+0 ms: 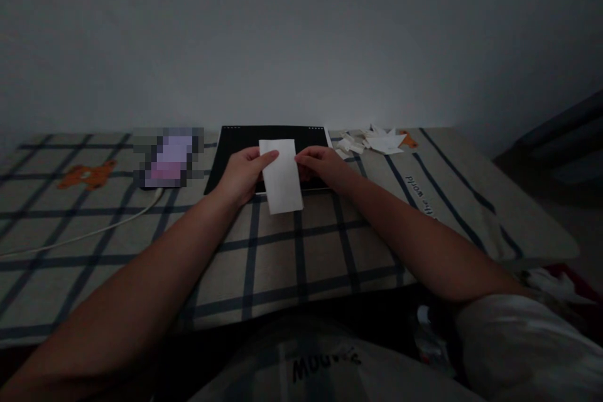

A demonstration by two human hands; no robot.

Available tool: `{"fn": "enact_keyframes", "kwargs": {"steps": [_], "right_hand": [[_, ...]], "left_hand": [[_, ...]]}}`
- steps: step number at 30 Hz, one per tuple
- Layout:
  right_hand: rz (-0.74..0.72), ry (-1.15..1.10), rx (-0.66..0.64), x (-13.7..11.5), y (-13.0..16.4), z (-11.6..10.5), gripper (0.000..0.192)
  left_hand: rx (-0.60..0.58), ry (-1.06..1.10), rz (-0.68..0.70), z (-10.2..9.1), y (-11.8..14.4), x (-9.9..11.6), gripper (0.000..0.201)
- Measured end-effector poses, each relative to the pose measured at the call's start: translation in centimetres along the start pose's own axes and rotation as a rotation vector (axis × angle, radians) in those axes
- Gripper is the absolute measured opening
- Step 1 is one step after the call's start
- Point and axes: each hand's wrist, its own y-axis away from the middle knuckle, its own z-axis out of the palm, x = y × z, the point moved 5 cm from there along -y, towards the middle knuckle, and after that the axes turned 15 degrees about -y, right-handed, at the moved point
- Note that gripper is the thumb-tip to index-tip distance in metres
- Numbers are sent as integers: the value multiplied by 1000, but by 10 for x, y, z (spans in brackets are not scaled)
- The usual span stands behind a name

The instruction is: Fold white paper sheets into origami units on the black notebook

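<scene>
Both hands, left & right, pinch a plain paper; folded pieces lie well right, sheet apparently barely folded.

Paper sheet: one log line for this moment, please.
left hand: holds paper sheet | right hand: holds its other edge | under it: black board, checked cloth
</scene>
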Motion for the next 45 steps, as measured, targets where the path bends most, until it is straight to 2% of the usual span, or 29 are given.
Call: {"fn": "enact_keyframes", "kwargs": {"steps": [16, 27, 33, 40, 45], "right_hand": [[-37, 53, 29, -2, 7, -1, 15], [-97, 39, 8, -4, 8, 0, 31], [-97, 33, 32, -6, 9, 0, 21], [-123, 20, 26, -4, 8, -1, 23], [-158, -4, 4, -3, 7, -1, 31]], "left_hand": [[-24, 6, 47, 0, 0, -4, 45], [-31, -7, 88, 3, 4, 0, 54], [10, -23, 104, 2, 3, -1, 54], [-27, 16, 110, 4, 4, 1, 50], [-54, 23, 103, 7, 4, 0, 52]]}}
